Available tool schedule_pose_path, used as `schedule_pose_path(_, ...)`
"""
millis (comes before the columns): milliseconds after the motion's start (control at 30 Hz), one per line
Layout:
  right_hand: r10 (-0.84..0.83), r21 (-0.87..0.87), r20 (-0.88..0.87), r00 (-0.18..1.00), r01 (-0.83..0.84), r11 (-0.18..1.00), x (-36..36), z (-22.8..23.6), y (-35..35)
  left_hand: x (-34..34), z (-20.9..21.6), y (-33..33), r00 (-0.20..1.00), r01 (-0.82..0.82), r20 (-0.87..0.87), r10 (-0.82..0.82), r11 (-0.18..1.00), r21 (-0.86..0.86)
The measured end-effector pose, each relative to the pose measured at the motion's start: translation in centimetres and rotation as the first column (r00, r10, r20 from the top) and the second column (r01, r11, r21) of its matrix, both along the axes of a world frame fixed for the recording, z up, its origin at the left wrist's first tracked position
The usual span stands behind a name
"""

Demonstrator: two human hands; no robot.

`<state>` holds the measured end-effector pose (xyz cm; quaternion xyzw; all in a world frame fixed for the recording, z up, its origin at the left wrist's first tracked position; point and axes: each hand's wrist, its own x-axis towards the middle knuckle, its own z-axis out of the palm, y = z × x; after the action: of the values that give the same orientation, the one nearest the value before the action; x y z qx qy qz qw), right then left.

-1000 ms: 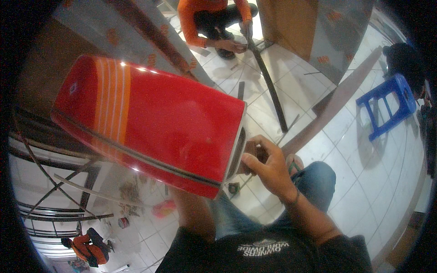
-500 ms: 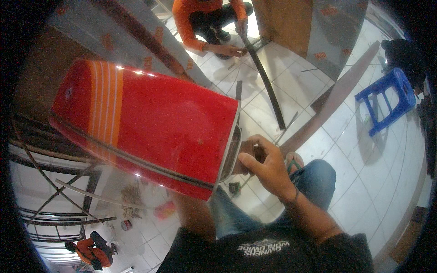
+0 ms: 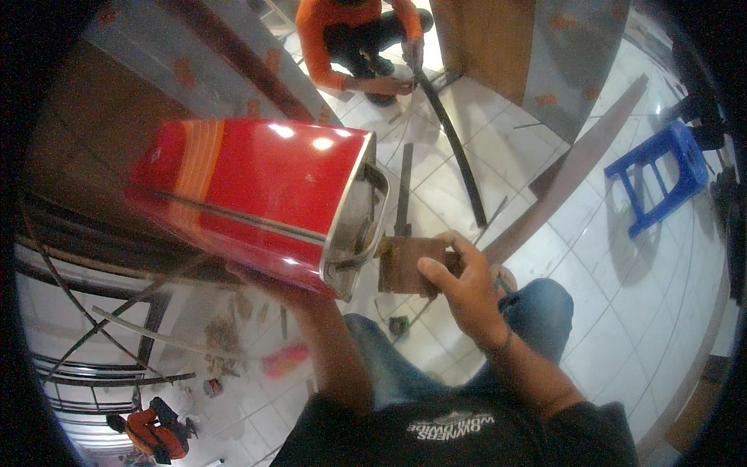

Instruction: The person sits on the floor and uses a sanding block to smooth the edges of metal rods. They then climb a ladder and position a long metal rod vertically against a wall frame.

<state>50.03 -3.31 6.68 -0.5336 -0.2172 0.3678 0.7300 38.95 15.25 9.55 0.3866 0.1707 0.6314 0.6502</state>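
A red rectangular tin can [image 3: 272, 191] with orange stripes and a wire handle [image 3: 379, 210] on its end lies tilted in the air, its handle end toward the right. My left hand [image 3: 253, 282] bears it from underneath; its fingers are mostly hidden behind the can. In my right hand [image 3: 463, 282] is a flat brown rectangular piece [image 3: 412, 265], gripped between thumb and fingers. That piece is just beside the can's handle end, a small gap apart. Its material I cannot make out for sure.
A person in orange [image 3: 319, 39] squats ahead, holding a long dark strip [image 3: 451, 140]. Boards lean nearby. A blue stool [image 3: 661, 179] lies at the right, and a tape measure [image 3: 398, 324] on the tiles. Another person in orange [image 3: 152, 432] is at lower left.
The can has tilted, so its handle end shows more, and has shifted left of the brown piece. The brown piece, partly hidden before, is now in fuller view.
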Motion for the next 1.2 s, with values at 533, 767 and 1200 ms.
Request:
schedule_pose_path(533, -0.306, 0.062, -0.041, 0.951, 0.308, 0.949, -0.1, -1.3, 0.4, 2.0, -0.8, -2.1, 0.997, 0.000, 0.076, 0.009, 0.994, -0.112)
schedule_pose_path(767, -0.390, 0.120, -0.048, 0.920, 0.393, 0.912, -0.1, -1.6, 0.7, 1.7, -1.3, -2.9, 0.992, 0.054, 0.120, -0.038, 0.990, -0.134)
schedule_pose_path(1200, -0.527, 0.172, 0.067, 0.847, 0.511, 0.842, 1.3, -2.1, 0.7, 1.4, -3.5, -3.5, 0.919, 0.194, 0.372, -0.132, 0.972, -0.135)
